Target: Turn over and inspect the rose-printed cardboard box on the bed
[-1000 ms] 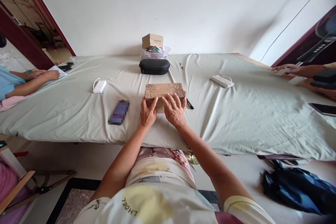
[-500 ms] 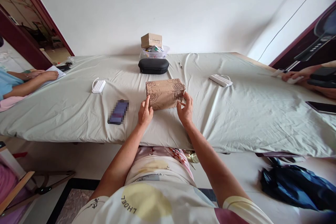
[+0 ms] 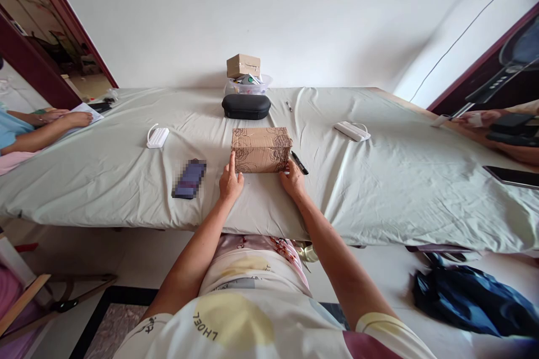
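A brown cardboard box (image 3: 261, 151) with dark scribbled loops on its faces lies in front of me on the cloth-covered table. My left hand (image 3: 231, 182) holds its left front edge, the index finger stretched up along that side. At the lower right front corner, my right hand (image 3: 292, 179) grips the box with bent fingers, some of them hidden behind the corner. A black marker pen (image 3: 300, 162) lies on the cloth just right of the box, close to my right fingertips.
A black zip case (image 3: 246, 106) stands behind the box, before a plastic tub (image 3: 252, 87) bearing a smaller carton (image 3: 243, 65). White power banks (image 3: 158, 137) lie left and right. A phone (image 3: 189, 178) is near left. Other people's hands (image 3: 80, 119) are at both table ends.
The box has turned to face me more squarely and shifted slightly left. My right hand has moved down and left along it, and the marker now shows beside it.
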`<action>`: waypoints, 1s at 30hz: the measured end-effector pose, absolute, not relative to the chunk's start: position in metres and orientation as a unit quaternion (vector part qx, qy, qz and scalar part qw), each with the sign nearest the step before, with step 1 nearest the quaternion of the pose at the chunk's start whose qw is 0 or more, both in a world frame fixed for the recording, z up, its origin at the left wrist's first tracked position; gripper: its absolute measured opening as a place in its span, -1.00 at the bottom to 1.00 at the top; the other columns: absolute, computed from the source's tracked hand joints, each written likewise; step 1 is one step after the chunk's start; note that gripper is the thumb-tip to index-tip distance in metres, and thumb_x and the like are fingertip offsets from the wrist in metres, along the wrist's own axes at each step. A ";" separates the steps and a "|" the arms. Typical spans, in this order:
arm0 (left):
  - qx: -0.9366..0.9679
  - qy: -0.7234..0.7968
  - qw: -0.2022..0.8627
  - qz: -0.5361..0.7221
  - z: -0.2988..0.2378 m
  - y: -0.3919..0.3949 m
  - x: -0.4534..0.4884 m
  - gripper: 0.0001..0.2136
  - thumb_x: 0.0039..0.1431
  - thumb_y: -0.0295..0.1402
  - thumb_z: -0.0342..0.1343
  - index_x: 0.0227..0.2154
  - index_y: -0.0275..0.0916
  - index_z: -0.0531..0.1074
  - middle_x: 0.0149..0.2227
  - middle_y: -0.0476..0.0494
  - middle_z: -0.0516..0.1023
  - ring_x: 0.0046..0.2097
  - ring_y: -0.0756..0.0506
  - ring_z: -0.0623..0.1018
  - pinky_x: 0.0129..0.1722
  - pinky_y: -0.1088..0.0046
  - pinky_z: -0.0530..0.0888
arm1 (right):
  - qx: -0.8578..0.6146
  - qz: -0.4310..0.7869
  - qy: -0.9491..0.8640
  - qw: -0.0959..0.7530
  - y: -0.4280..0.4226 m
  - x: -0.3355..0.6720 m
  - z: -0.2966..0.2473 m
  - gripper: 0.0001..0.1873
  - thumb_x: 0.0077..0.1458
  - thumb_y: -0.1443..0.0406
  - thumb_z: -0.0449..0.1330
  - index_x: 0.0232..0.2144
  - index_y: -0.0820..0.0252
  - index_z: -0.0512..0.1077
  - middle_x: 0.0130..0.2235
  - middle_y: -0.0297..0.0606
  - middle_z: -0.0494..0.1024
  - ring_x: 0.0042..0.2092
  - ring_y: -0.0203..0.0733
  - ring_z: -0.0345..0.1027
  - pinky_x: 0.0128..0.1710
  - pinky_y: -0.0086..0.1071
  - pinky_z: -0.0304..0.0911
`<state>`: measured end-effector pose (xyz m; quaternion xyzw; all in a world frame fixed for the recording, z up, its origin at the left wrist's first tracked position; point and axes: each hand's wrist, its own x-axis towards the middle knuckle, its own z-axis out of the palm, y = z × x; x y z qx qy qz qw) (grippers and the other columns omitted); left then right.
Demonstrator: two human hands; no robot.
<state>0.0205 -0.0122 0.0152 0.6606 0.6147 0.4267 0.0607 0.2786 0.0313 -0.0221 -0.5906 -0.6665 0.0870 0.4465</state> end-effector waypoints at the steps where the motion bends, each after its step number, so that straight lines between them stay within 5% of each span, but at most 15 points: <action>1: 0.660 0.618 0.062 0.423 0.016 -0.013 0.021 -0.22 0.28 -0.46 0.09 0.51 -0.10 -0.05 0.20 -0.31 0.54 0.14 -0.26 0.61 0.08 0.25 0.57 | -0.591 0.090 -0.665 0.447 0.031 0.279 -0.022 -0.40 0.20 0.19 0.19 0.28 0.07 0.34 -0.02 -0.08 0.58 -0.01 0.08 0.51 0.06 0.02 0.46; 9: 0.632 0.578 0.035 0.515 0.011 -0.007 0.015 -0.39 0.41 -0.19 -0.01 0.44 -0.24 0.09 0.04 -0.35 0.56 -0.02 -0.21 0.60 0.01 0.27 0.55 | -0.570 0.077 -0.629 0.523 0.021 0.272 -0.001 -0.40 0.23 0.08 0.17 0.26 0.13 0.34 -0.12 -0.15 0.58 -0.19 -0.09 0.50 -0.14 -0.13 0.47; 19: 0.652 0.505 -0.036 0.565 0.010 -0.007 0.009 -0.56 0.44 -0.13 -0.09 0.17 -0.27 0.44 0.13 -0.44 0.48 0.23 -0.25 0.47 0.26 0.14 0.41 | -0.503 0.023 -0.614 0.608 -0.002 0.264 0.026 -0.62 0.35 0.04 0.07 0.02 0.09 0.48 -0.08 -0.13 0.55 -0.17 -0.13 0.46 -0.19 -0.23 0.46; 24: 0.666 0.540 -0.062 0.510 0.015 -0.012 0.016 -0.57 0.40 -0.16 0.04 0.20 -0.23 0.48 0.31 -0.48 0.37 0.37 -0.35 0.37 0.38 0.01 0.27 | -0.512 -0.072 -0.639 0.570 -0.007 0.261 0.030 -0.65 0.37 0.13 0.05 0.03 0.10 0.52 0.01 -0.05 0.55 0.02 0.00 0.47 0.01 -0.09 0.42; 30: 0.782 0.472 -0.072 0.400 0.022 -0.026 0.041 -0.58 0.38 -0.30 0.07 0.26 -0.03 0.46 0.41 -0.31 0.35 0.48 -0.36 0.24 0.47 -0.25 -0.05 | -0.475 -0.152 -0.783 0.372 -0.019 0.228 0.030 -0.49 0.36 0.23 0.10 0.31 0.02 0.38 0.31 -0.10 0.45 0.38 0.11 0.21 0.42 0.10 -0.04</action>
